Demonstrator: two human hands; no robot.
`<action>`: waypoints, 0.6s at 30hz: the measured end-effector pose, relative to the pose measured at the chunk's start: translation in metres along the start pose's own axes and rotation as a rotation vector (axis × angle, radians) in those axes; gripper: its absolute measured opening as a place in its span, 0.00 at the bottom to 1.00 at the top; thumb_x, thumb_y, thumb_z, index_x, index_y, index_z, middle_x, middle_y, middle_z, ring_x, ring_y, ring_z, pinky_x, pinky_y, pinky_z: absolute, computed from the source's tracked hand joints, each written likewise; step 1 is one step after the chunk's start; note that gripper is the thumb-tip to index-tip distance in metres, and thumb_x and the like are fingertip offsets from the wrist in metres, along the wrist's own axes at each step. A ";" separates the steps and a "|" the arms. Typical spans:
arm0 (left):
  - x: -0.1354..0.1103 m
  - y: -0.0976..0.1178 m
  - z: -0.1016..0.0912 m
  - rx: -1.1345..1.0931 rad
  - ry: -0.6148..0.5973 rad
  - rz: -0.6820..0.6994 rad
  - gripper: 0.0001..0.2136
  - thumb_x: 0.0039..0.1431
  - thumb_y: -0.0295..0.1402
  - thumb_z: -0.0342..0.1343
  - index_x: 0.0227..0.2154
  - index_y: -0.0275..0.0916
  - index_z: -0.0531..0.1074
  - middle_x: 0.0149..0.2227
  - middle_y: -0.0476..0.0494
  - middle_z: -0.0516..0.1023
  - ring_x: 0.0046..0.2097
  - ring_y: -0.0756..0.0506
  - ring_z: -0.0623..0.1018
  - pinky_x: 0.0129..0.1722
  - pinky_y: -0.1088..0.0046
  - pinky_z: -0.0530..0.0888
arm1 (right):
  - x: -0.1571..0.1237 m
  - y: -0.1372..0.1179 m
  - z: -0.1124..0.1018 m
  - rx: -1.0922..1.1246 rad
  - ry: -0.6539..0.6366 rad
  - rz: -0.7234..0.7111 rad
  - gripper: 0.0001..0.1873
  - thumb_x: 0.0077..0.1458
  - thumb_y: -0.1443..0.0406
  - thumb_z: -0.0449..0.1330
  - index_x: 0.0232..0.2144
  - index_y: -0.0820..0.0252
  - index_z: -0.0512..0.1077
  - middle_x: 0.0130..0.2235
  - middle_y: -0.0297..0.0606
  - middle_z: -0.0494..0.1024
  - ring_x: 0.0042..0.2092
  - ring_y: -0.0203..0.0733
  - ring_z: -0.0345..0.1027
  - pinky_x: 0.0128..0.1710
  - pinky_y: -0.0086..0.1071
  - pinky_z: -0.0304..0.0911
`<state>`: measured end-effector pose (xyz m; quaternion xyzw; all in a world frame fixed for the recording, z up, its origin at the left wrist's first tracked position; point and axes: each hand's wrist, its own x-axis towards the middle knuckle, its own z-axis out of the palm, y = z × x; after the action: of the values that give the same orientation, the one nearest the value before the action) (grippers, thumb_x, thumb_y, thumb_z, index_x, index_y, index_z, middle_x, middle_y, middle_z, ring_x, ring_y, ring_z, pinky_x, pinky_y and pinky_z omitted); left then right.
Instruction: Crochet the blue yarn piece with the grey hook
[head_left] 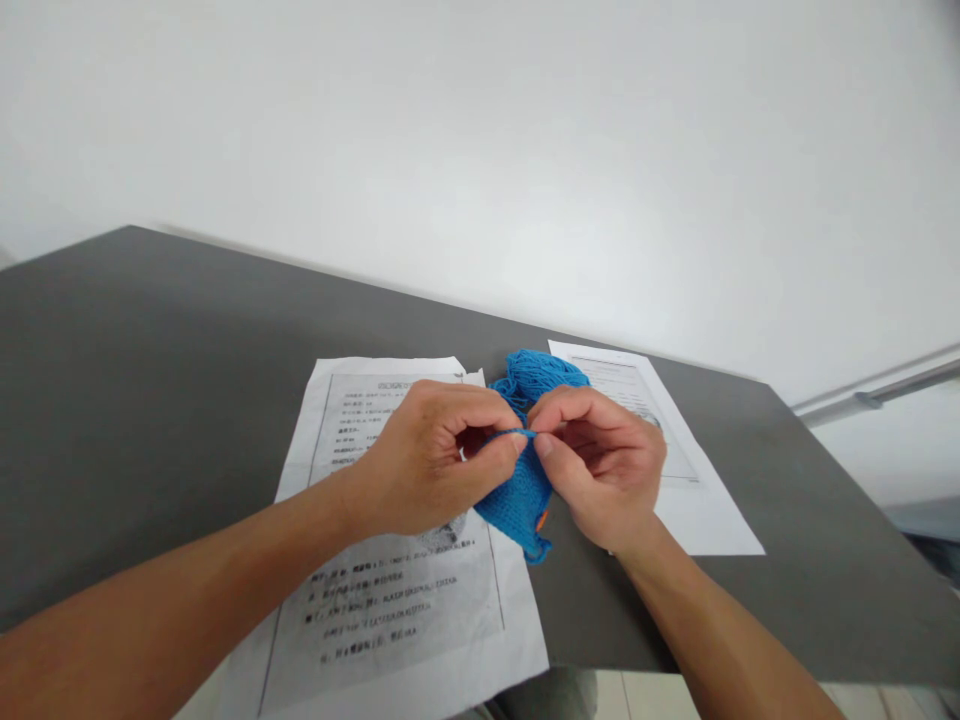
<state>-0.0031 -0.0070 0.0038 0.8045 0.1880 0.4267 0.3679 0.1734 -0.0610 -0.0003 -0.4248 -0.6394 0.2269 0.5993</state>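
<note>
A blue knitted piece point(517, 500) hangs from between my two hands, with a small orange bit at its lower right edge. My left hand point(442, 450) pinches its top edge between thumb and forefinger. Close against those fingertips, my right hand point(604, 455) is also closed in a pinch on the blue yarn at the same edge. Whether a hook or needle is in the fingers cannot be made out. Just behind the hands lies a loose bundle of blue yarn point(544, 372).
A printed sheet point(405, 600) lies under my left forearm and overhangs the table's front edge. Another printed sheet point(712, 510) is at the right, partly behind my right hand. The dark grey table point(187, 400) meets a white wall point(450, 150); a metal rail point(877, 400) runs at the right.
</note>
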 end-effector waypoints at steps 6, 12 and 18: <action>-0.001 0.000 -0.001 -0.001 0.003 -0.011 0.12 0.61 0.22 0.56 0.22 0.33 0.75 0.20 0.55 0.69 0.24 0.57 0.65 0.25 0.84 0.61 | 0.001 -0.001 -0.001 0.009 -0.003 -0.008 0.08 0.50 0.74 0.64 0.27 0.56 0.78 0.26 0.31 0.78 0.27 0.33 0.71 0.25 0.25 0.67; 0.000 0.001 -0.001 0.006 0.007 -0.008 0.12 0.61 0.22 0.56 0.21 0.33 0.75 0.20 0.55 0.68 0.24 0.57 0.65 0.25 0.84 0.61 | 0.001 -0.001 -0.002 0.008 -0.006 -0.017 0.06 0.51 0.73 0.66 0.27 0.57 0.79 0.26 0.32 0.79 0.28 0.35 0.72 0.25 0.27 0.68; 0.000 0.001 0.000 0.013 0.002 -0.014 0.12 0.60 0.22 0.56 0.21 0.34 0.75 0.19 0.55 0.68 0.24 0.57 0.65 0.25 0.83 0.61 | 0.001 -0.002 -0.001 -0.022 -0.013 -0.002 0.07 0.50 0.73 0.66 0.26 0.56 0.77 0.26 0.33 0.79 0.28 0.37 0.72 0.24 0.28 0.68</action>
<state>-0.0035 -0.0078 0.0047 0.8051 0.1970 0.4236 0.3656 0.1739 -0.0610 0.0020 -0.4292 -0.6460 0.2220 0.5909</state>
